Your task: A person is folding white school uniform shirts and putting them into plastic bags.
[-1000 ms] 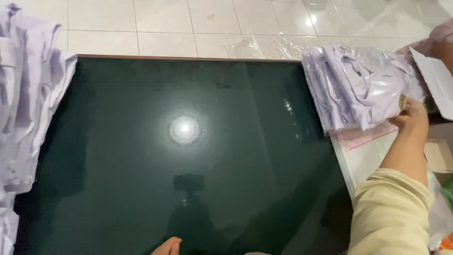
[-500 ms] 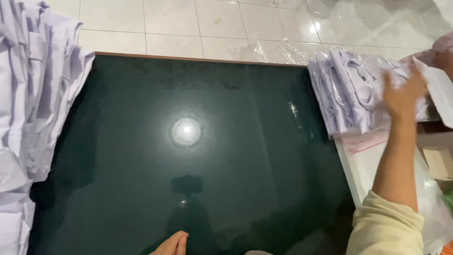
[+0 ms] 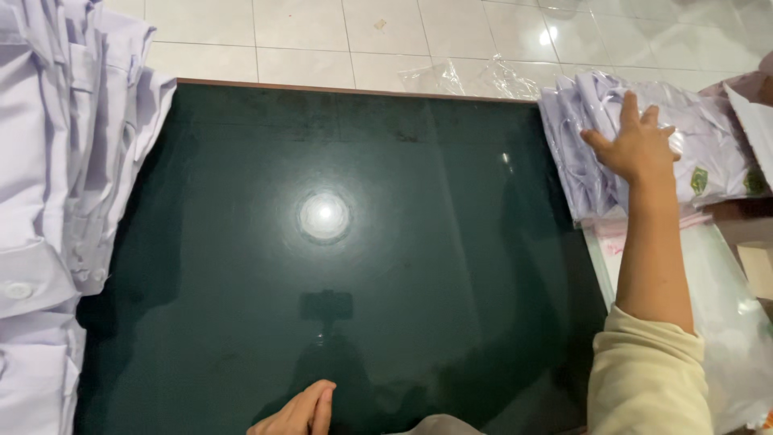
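My right hand [image 3: 636, 145] lies flat with fingers spread on top of a stack of folded pale lilac shirts in clear plastic bags [image 3: 592, 173] at the right edge of a dark green glossy table [image 3: 322, 282]. My left hand [image 3: 299, 411] rests at the near edge of the table, fingers together, holding nothing. A pile of unpacked pale lilac shirts [image 3: 56, 177] lies along the left side of the table, away from both hands.
Empty clear plastic bags [image 3: 729, 322] lie to the right of the table under my right forearm. Crumpled clear plastic [image 3: 467, 79] sits on the white tiled floor [image 3: 322, 40] beyond the table's far edge. A ceiling light reflects on the table's middle.
My right hand has moved from the far right side of the bagged shirts leftward and now lies flat on top of the stack. My left hand has come slightly further into view.
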